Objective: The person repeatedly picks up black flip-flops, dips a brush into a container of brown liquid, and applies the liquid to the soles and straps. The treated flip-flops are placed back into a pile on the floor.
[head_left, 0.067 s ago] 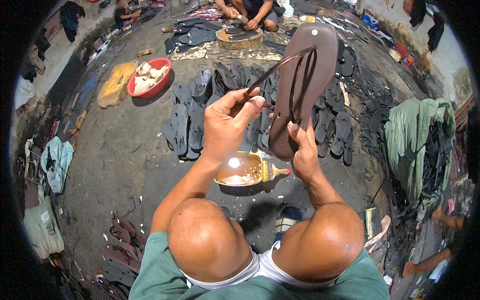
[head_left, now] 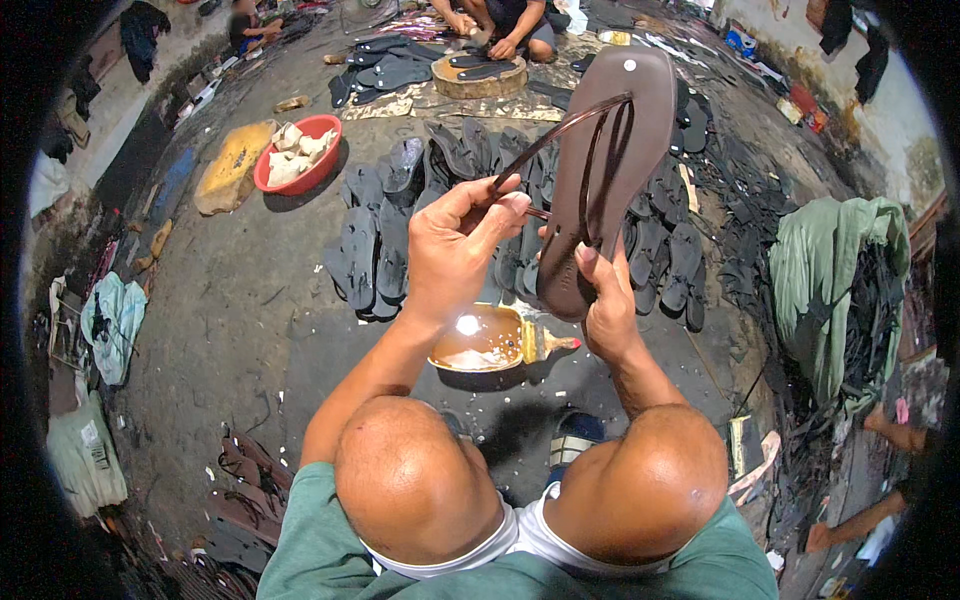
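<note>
A brown sandal sole (head_left: 612, 150) is held up in front of me, toe end upward, with a pale round dot near its top. My right hand (head_left: 608, 295) grips its heel end, thumb on the face and the other fingers mostly hidden behind. Glossy dark brown straps (head_left: 560, 132) run from the sole toward the left. Between thumb and fingers, my left hand (head_left: 455, 245) pinches a strap and pulls it out from the sole. Below my hands stands a shallow container of amber liquid (head_left: 477, 338), with a brush (head_left: 548, 344) resting at its right edge.
Rows of black soles (head_left: 365, 255) lie ahead of me. To their left are a red basin (head_left: 305, 165) with pale pieces and a yellowish block (head_left: 228, 172). Brown sandals (head_left: 250, 480) lie low left. A green cloth (head_left: 835, 280) hangs at right. Another person's hand (head_left: 505, 47) is over a round wooden block (head_left: 478, 80).
My hands and the sandal stay practically still. The person at the far side has moved a hand and the tool in it slightly.
</note>
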Motion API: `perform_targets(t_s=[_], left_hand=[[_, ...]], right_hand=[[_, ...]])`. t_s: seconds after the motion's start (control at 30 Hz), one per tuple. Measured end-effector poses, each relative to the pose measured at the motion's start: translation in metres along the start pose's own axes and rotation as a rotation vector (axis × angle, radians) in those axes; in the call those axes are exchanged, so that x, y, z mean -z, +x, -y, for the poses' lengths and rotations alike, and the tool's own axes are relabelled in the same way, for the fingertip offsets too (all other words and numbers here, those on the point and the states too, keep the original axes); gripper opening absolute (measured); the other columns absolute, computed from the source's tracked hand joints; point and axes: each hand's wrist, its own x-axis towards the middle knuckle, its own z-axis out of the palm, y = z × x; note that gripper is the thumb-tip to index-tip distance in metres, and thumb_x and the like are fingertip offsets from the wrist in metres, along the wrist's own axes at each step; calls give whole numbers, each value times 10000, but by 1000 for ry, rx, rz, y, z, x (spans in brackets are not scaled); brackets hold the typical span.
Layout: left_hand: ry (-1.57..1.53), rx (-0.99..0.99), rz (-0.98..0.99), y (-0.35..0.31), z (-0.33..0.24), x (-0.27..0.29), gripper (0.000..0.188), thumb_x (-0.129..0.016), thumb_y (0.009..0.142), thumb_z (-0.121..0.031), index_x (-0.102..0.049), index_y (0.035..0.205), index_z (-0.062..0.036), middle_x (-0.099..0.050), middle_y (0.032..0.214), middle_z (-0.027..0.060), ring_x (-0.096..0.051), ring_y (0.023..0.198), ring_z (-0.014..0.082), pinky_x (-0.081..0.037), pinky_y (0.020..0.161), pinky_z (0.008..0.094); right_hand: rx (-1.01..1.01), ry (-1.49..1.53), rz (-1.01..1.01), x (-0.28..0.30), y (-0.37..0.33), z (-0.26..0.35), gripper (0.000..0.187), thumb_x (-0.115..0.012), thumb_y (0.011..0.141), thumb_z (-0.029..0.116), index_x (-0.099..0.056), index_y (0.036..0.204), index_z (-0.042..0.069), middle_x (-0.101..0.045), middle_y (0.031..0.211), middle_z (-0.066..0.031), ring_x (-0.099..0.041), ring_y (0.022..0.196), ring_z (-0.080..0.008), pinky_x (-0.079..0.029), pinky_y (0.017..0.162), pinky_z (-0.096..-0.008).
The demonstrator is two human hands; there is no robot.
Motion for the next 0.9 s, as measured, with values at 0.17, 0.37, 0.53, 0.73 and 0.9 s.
perform_targets(t_s=[0.17,0.37,0.53,0.73,0.9], left_hand=[[-23,65,66,-1,5,-3,223,-685,899,-64,-681,1106,18,-722,939,82,-690,840,131,-574,739,259],[68,4,102,-1,16,-11,198,-703,887,-62,-693,1055,42,-720,904,61,-665,800,91,-554,721,225],[128,-70,117,-1,18,-14,227,-701,890,-79,-711,1109,-20,-724,929,19,-635,832,62,-521,746,231],[91,44,175,-1,23,-8,305,-690,903,-93,-679,1204,-49,-716,945,16,-636,847,66,-525,742,229],[62,32,76,-3,17,-10,231,-674,923,-87,-658,1111,46,-697,867,49,-639,773,78,-545,705,225]], right_hand=[[-7,34,-5,2,3,-1,470,-465,1002,227,-337,1408,27,-562,1264,-138,-562,1125,-200,-419,997,-339],[39,10,2,-8,6,6,466,-479,1003,208,-338,1410,29,-541,1261,-96,-525,1140,-162,-399,1001,-314],[63,-64,16,-6,3,7,464,-474,990,164,-328,1405,16,-532,1251,-96,-504,1162,-167,-377,1027,-319],[170,-180,150,-7,7,14,529,-438,959,150,-272,1440,8,-513,1305,-138,-498,1205,-199,-358,1053,-350],[129,-159,119,-5,6,15,568,-466,949,204,-280,1439,-16,-497,1336,-162,-480,1239,-222,-329,1079,-370]])
